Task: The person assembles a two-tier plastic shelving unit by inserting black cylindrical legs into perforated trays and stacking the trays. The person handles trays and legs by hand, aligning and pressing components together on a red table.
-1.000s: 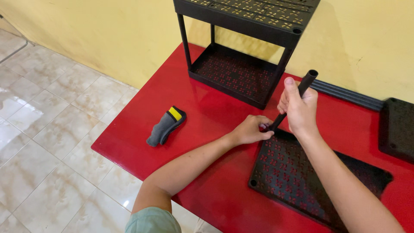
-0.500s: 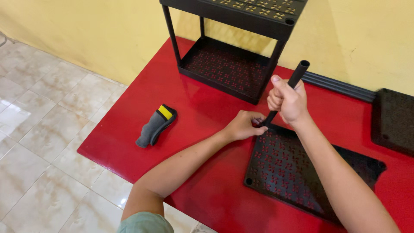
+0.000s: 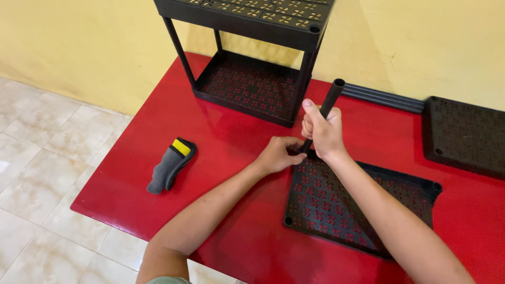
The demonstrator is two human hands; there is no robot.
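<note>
A black perforated shelf tray [image 3: 347,205] lies flat on the red table [image 3: 236,152]. A black tube [image 3: 331,97] stands tilted at the tray's far left corner. My right hand [image 3: 323,131] is wrapped around the tube's middle, thumb up along it. My left hand [image 3: 279,153] rests on the table at that same corner, fingers curled at the tube's lower end. The joint between tube and tray is hidden by my hands.
A two-tier black shelf rack [image 3: 252,58] stands at the table's back, against a yellow wall. More black tubes [image 3: 389,98] and another tray [image 3: 465,137] lie at the back right. A grey tool with a yellow tip [image 3: 172,164] lies at the left. Tiled floor lies below.
The view has shifted slightly. My right hand still holds the tube at the tray's corner, and my left hand has stayed there at the tube's base.
</note>
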